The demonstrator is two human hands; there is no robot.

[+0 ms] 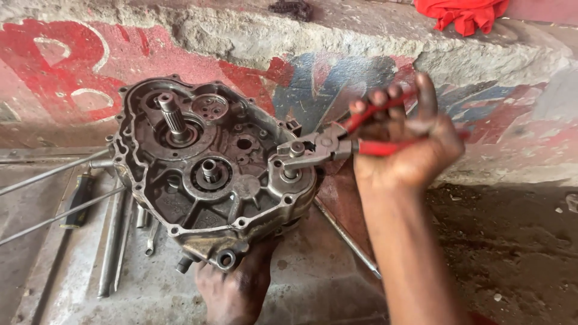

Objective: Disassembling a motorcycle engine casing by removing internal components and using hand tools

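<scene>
Head view: your right hand [415, 141] squeezes red-handled pliers [337, 141] on a short shaft [295, 157] at centre frame; your left hand [235, 289] grips the engine casing [211, 168] from below. Shaft not yet out, judging by its seating.

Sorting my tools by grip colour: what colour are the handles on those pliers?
Red, seen in the head view: the pliers in the right hand.

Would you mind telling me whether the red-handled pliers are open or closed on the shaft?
Open: the pliers have their red handles spread apart in the right hand, jaws around the short shaft.
</scene>
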